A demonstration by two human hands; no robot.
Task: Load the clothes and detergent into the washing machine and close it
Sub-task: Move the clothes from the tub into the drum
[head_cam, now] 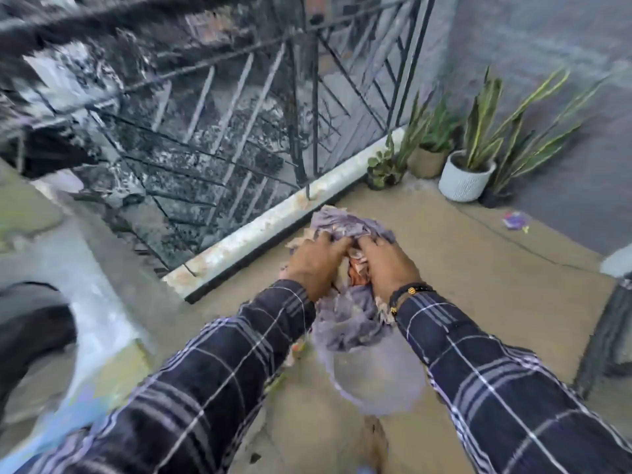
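Open floor [444, 254] lies to the right of the clothes [345, 227] as far as the potted plants [466, 172] crowding the far right corner, with only a small scrap [516, 220] lying on it. The metal railing [239, 131] and its low curb [273, 230] wall off the floor's far edge just behind the bundle. At the left edge the washing machine [51, 302] blocks the way.

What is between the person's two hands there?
In the head view, a bundle of lilac clothes with an orange patch sits between the left hand and right hand, both gripping it over a pale bucket.
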